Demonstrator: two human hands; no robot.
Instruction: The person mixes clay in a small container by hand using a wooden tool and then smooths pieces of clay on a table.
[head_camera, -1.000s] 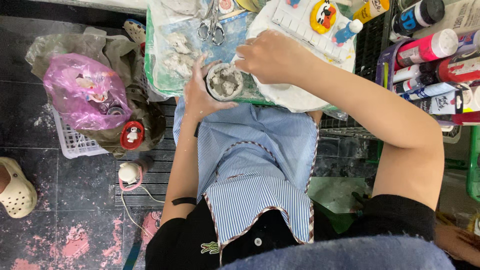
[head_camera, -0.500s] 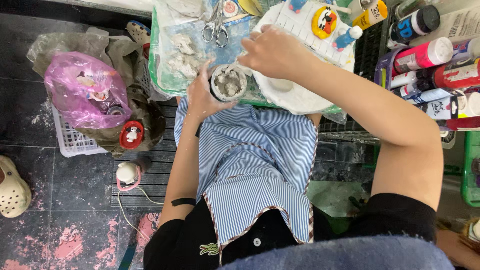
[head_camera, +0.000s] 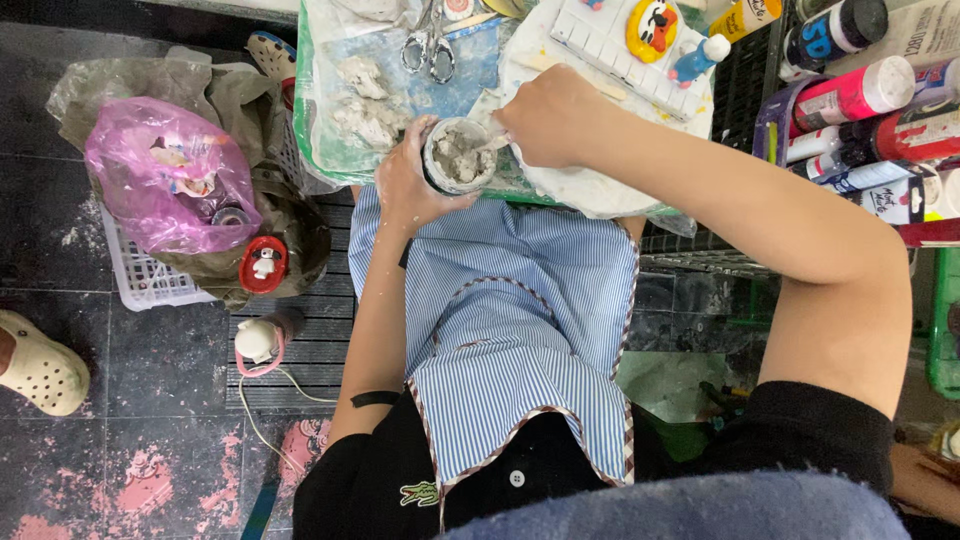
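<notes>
The left hand (head_camera: 408, 185) was wrapped around a small round cup of grey clay paste (head_camera: 460, 157), steadying it just off the near edge of the green plastic tray (head_camera: 305, 140). The right hand (head_camera: 548, 118) was closed on a thin stick (head_camera: 497, 139) dipped into the paste, apparently to work it. Metal scissors (head_camera: 428, 45) and grey clay lumps (head_camera: 365, 110) lay on the tray.

Single head cam, looks steeply down, close over lap, tray (head_camera: 318, 150) edge & dark floor (head_camera: 120, 350)
</notes>
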